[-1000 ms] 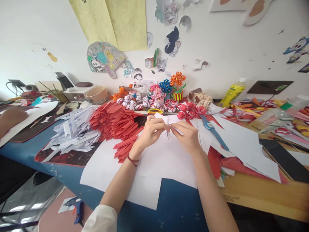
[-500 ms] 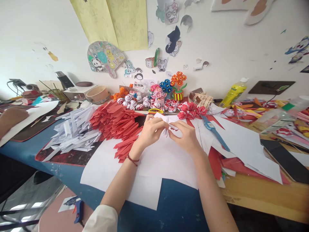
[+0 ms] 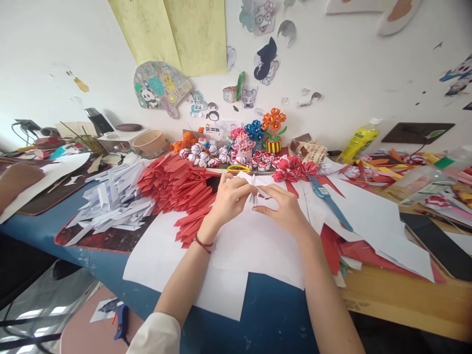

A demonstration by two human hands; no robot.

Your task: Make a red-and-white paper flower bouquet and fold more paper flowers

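Both my hands meet above the white sheets at the middle of the desk. My left hand [image 3: 233,197] pinches a small folded white paper piece [image 3: 253,195], which stands upright between the hands. My right hand [image 3: 282,204] holds it from the other side, forefinger at its edge and thumb lower down; the exact contact is partly hidden. Beneath lies a large white paper sheet [image 3: 254,246]. To the left are a heap of folded red paper strips [image 3: 175,184] and a heap of folded white paper strips [image 3: 114,196].
Red-and-white paper flowers [image 3: 261,160] and red paper flowers [image 3: 293,169] line the back. A blue watch [image 3: 334,204], a phone [image 3: 435,243] and a yellow bottle [image 3: 357,142] are to the right. Another person's hand [image 3: 20,177] rests at far left. A glue gun [image 3: 121,319] lies low left.
The white piece now stands more upright between my fingers. My right thumb has dropped slightly, away from the forefinger. My left hand has barely moved.
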